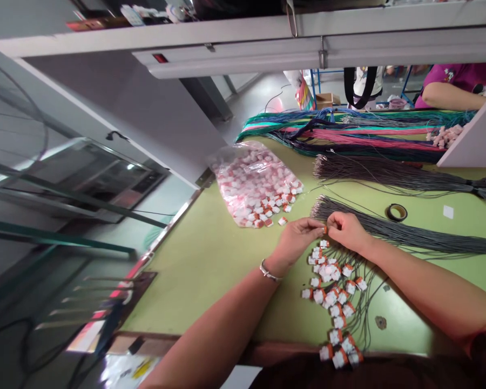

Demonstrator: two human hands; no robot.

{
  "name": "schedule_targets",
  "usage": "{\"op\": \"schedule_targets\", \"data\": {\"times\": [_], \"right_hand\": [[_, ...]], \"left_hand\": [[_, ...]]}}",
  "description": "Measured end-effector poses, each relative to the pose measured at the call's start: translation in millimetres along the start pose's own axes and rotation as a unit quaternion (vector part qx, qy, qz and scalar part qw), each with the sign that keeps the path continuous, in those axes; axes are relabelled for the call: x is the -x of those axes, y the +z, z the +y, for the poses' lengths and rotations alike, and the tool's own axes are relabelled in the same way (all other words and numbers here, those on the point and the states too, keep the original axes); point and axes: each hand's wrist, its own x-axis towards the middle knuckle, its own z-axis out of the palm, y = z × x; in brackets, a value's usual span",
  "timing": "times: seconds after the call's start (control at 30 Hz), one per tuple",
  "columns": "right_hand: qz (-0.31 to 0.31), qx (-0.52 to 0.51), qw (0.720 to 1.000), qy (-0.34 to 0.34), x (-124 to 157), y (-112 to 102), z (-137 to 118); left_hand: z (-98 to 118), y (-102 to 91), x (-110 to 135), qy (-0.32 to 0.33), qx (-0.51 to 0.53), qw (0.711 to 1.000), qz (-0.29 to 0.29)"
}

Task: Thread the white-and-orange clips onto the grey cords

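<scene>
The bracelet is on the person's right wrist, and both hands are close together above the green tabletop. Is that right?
Not quite: the head view shows the bracelet on the person's left wrist, not the right. The rest holds: the left hand and right hand are close together above the green tabletop.

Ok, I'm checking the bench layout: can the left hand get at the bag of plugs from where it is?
Probably yes: the bag of plugs lies just beyond the left hand, with only a loose plug seen between them, though that hand looks busy pinching a small orange piece.
</scene>
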Motion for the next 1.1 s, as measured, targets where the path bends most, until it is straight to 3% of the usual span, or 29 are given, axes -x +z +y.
{"op": "schedule_targets", "data": {"times": [0.17, 0.3, 0.4, 0.5, 0.6, 0.67, 0.73, 0.77, 0.8, 0.83, 0.9, 0.97, 1.03, 1.1], "right_hand": [[-0.054, -0.047, 0.997, 0.017, -1.3, -7.9, -4.7], [-0.073, -0.093, 0.991, 0.056, -7.0, -12.2, -5.5], [-0.056, 0.052, 0.996, 0.042, -9.1, -6.9, -8.6], [-0.059, 0.245, 0.967, 0.019, -5.4, 1.8, -17.8], [-0.069, 0.355, 0.932, 0.005, 0.6, 6.9, -26.8], [-0.092, 0.387, 0.917, 0.001, 3.1, 7.3, -28.7], [-0.106, 0.395, 0.912, 0.001, 4.1, 5.9, -27.7], [-0.105, 0.393, 0.913, 0.0, 4.5, 4.8, -26.8], [-0.101, 0.389, 0.916, -0.002, 4.9, 3.6, -26.0], [-0.096, 0.385, 0.918, -0.007, 5.4, 2.3, -25.6], [-0.098, 0.381, 0.919, -0.018, 7.0, 0.2, -26.6], [-0.117, 0.387, 0.914, -0.027, 8.5, -0.8, -30.2], [-0.142, 0.397, 0.906, -0.026, 9.3, -0.2, -35.0], [-0.167, 0.403, 0.9, -0.015, 9.2, 1.4, -38.7]], "left_hand": [[7.7, -9.3, 0.0, -0.019, -0.013, 0.999, -0.035], [24.0, -25.9, 2.4, -0.043, -0.126, 0.982, -0.131], [36.2, -26.3, 11.2, -0.005, -0.227, 0.94, -0.256], [45.6, -14.5, 24.2, 0.069, -0.236, 0.886, -0.392], [53.2, -10.0, 30.0, 0.122, -0.227, 0.864, -0.432], [57.3, -19.4, 26.7, 0.126, -0.27, 0.882, -0.365], [59.0, -36.4, 19.2, 0.098, -0.371, 0.903, -0.194], [58.4, -45.3, 14.5, 0.08, -0.437, 0.894, -0.065], [56.6, -53.3, 9.6, 0.065, -0.497, 0.865, 0.031], [53.5, -59.5, 4.7, 0.05, -0.544, 0.833, 0.085], [44.9, -65.3, -3.4, 0.025, -0.617, 0.781, 0.096], [36.4, -64.0, -8.5, -0.002, -0.666, 0.743, 0.062], [31.2, -59.9, -10.6, -0.017, -0.687, 0.725, 0.04], [29.5, -57.0, -10.9, -0.007, -0.681, 0.731, 0.04]]}}
